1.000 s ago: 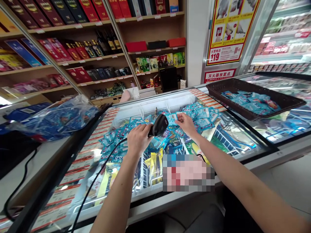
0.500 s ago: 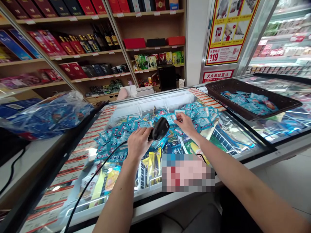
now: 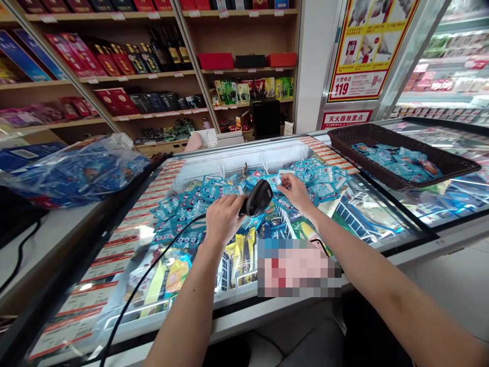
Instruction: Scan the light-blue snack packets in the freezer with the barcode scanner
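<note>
My left hand (image 3: 224, 216) is wrapped round the handle of a black barcode scanner (image 3: 259, 198), its cable running down to the lower left. The scanner's head is tilted toward my right hand (image 3: 296, 190). Between thumb and fingers, that hand pinches the edge of a small blue packet (image 3: 273, 180) with a white barcode patch. Many more blue packets (image 3: 324, 184) lie spread in a loose heap under and around both hands, on the glass top of a chest freezer (image 3: 229, 334). The scanner handle is mostly hidden by my fingers.
A dark brown basket (image 3: 454, 164) holding blue packets stands at the right. On the left lies a clear plastic bag (image 3: 87, 176) of blue packets. A blurred-out pinkish patch (image 3: 300, 270) covers something at the near edge. Behind are shelves (image 3: 164, 74) of boxes and bottles.
The whole view has shifted slightly, so the scene sits a little further right. Both hands keep their hold on the scanner and the packet, with almost no movement between them.
</note>
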Motion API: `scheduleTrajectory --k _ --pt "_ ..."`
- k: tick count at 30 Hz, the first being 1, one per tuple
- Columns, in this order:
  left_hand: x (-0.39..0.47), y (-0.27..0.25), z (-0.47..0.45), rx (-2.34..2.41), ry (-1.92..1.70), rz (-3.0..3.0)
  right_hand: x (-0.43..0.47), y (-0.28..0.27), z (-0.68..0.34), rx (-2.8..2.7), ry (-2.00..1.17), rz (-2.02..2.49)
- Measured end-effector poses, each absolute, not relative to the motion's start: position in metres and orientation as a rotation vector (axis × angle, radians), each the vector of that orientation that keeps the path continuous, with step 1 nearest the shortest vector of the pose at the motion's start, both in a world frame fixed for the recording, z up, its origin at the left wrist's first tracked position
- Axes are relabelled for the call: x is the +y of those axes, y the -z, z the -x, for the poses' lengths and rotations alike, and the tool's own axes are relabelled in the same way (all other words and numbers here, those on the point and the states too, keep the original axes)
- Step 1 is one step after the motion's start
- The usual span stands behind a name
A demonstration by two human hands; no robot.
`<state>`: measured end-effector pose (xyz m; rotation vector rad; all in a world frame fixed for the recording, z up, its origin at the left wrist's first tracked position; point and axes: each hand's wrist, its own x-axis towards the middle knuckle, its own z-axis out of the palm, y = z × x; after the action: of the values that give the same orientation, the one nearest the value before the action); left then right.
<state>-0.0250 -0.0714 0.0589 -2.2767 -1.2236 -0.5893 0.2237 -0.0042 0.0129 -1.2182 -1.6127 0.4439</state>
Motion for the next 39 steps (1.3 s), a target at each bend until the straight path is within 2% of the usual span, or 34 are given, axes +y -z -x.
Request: scheduleTrajectory --k 21,27,39 --pt "-0.067 -0.057 0.038 -1.246 0.6 2.213 -0.007 -0.017 -0.226 -1.519 -0.466 1.201" --pt "-0.063 -0.058 0.051 -1.318 0.676 2.099 -0.007 -0.024 -0.238 -1.45 -0.248 1.283" --pt "-0.057 -0.051 0.065 -1.436 0.644 2.058 -0.009 -0.025 -0.265 -1.357 0.11 1.766"
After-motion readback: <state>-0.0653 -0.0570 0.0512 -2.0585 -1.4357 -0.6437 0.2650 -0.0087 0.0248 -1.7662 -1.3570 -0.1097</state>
